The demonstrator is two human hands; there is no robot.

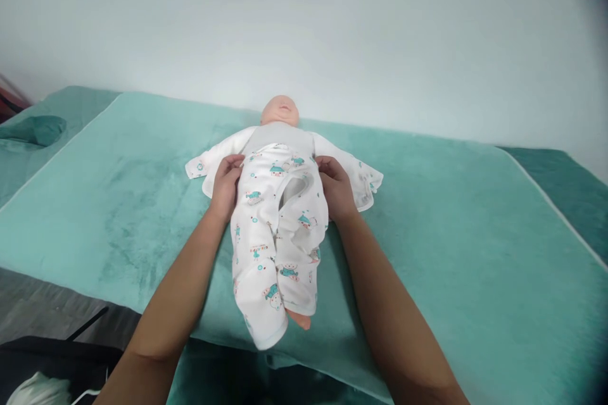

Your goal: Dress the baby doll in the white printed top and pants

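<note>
A baby doll (pixel 280 111) lies on its back on a teal blanket (pixel 427 234), head away from me. It wears a grey top, and white printed trousers (pixel 273 247) cover its legs; one bare foot sticks out at the bottom. A matching white printed jacket (pixel 361 177) lies spread open under it. My left hand (pixel 226 185) grips the trousers' waistband at the doll's left side as I see it. My right hand (pixel 336 186) grips the waistband on the other side. Both hands have fingers curled around the fabric.
The blanket covers a table against a pale wall. A folded dark teal cloth (pixel 33 130) lies at the far left. A white bundle (pixel 35 389) and dark objects sit on the floor at lower left.
</note>
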